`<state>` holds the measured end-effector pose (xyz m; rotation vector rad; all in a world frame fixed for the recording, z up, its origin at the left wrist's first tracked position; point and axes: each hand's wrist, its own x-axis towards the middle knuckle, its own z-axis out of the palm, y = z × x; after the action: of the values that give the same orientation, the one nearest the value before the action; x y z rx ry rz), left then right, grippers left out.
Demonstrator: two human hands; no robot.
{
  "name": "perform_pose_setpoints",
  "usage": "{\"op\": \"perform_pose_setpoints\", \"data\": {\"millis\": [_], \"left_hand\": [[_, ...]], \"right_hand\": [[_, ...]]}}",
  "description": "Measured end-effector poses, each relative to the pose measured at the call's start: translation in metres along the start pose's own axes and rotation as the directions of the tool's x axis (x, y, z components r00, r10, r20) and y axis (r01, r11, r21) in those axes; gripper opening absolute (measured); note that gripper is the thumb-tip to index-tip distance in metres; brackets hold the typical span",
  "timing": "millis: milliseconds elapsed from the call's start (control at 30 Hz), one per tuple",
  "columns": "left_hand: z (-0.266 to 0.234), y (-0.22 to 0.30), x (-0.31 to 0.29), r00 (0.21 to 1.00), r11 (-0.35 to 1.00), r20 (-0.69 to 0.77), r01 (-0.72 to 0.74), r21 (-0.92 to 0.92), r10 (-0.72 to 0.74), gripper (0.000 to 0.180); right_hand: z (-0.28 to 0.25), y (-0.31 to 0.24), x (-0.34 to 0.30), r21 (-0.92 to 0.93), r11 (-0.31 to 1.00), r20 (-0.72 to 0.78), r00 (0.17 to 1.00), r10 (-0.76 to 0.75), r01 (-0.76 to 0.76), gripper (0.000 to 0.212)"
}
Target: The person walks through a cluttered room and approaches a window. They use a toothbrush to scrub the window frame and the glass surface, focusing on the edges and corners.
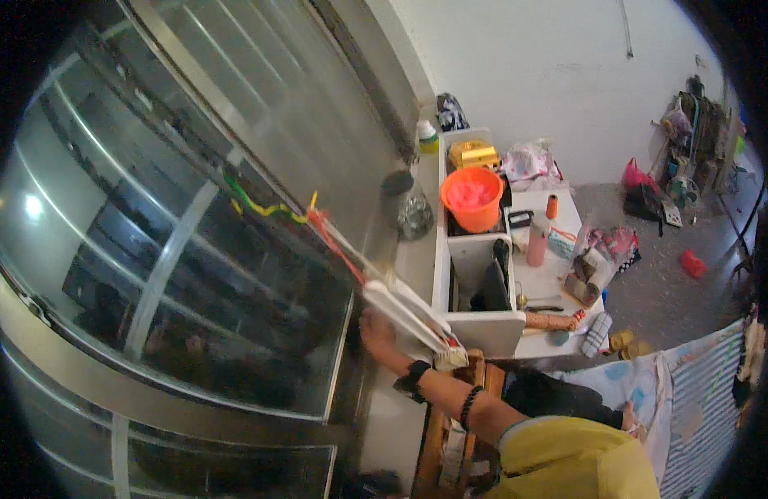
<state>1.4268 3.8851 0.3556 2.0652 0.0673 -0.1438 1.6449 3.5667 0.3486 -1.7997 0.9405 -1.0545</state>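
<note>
My left hand (377,335) reaches left to the edge of the window frame (344,358), just above the pale sill. A black watch (412,381) is on the wrist and a dark bead bracelet (470,407) sits higher on the forearm, below a yellow sleeve (571,457). The fingers are blurred and partly hidden, so their grip does not show. Close beside the hand, a long white two-bar piece (409,314) slants over the sill. Red cord (338,245) and yellow-green cord (268,208) run from its upper end across the glass. My right hand is outside the picture.
Right of the sill stands a white shelf unit (488,324) with an orange bucket (471,200). A glass jar (413,212) stands on the sill. Beyond is a white table (558,204) with a pink bottle (538,241) and bags. Wooden furniture (438,441) lies below my forearm.
</note>
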Motion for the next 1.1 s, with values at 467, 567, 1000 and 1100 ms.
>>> {"op": "perform_pose_setpoints", "data": {"millis": [467, 567, 1000, 1100], "left_hand": [[0.001, -0.001, -0.019, 0.988, 0.98, -0.055, 0.139, -0.141, -0.148, 0.031], [-0.005, -0.016, -0.025, 0.978, 0.985, -0.141, 0.14, -0.098, -0.153, 0.031], [-0.001, 0.008, -0.025, 0.985, 0.987, -0.164, -0.081, -0.139, 0.058, 0.032], [-0.001, 0.003, -0.027, 0.981, 0.99, -0.192, -0.034, -0.135, 0.007, 0.032]], "right_hand": [[-0.048, 0.068, -0.02, 0.015, 0.979, 0.234, 0.952, -0.199, 0.201, 0.029], [-0.06, 0.052, -0.042, 0.082, 0.996, 0.399, 0.915, -0.052, 0.021, 0.029], [-0.07, 0.08, -0.023, 0.472, 0.871, 0.422, 0.902, -0.086, -0.138, 0.043], [-0.061, 0.072, -0.013, 0.394, 0.87, 0.476, 0.875, 0.083, -0.297, 0.043]]}}
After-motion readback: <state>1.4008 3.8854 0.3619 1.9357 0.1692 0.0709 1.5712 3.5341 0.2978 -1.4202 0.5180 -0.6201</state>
